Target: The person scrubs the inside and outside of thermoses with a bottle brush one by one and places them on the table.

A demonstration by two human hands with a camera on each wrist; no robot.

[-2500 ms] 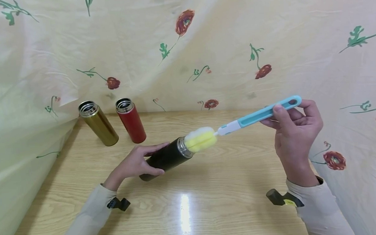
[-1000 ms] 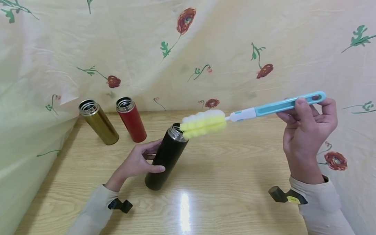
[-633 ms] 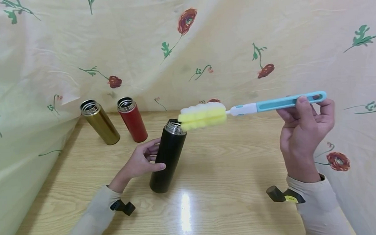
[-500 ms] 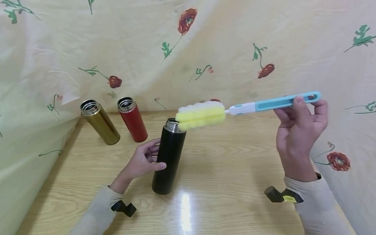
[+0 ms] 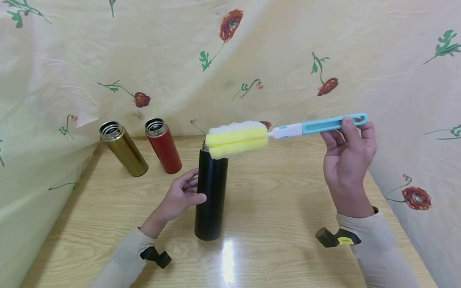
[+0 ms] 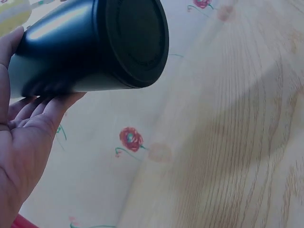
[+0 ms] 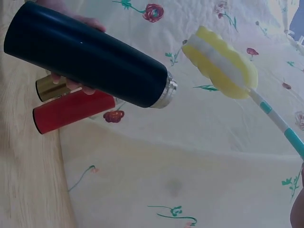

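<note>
My left hand (image 5: 180, 196) grips a black thermos flask (image 5: 211, 199) around its middle, thumb across the front. The flask stands nearly upright in the head view, and its base shows in the left wrist view, raised off the wood. My right hand (image 5: 349, 161) pinches the blue handle of a bottle brush (image 5: 325, 124), held level. Its yellow and white sponge head (image 5: 238, 139) covers most of the flask's mouth in the head view. From the right wrist, the flask's bare steel neck (image 7: 166, 92) shows apart from the sponge, with a gap between them.
A gold flask (image 5: 125, 150) and a red flask (image 5: 163, 146), both without lids, stand at the back left of the wooden table (image 5: 279, 227). Flowered cloth (image 5: 166, 57) hangs behind and along both sides.
The brush has come out of the black flask's mouth and risen above it, lately drifting left. My left hand has turned the flask from slanting to nearly upright.
</note>
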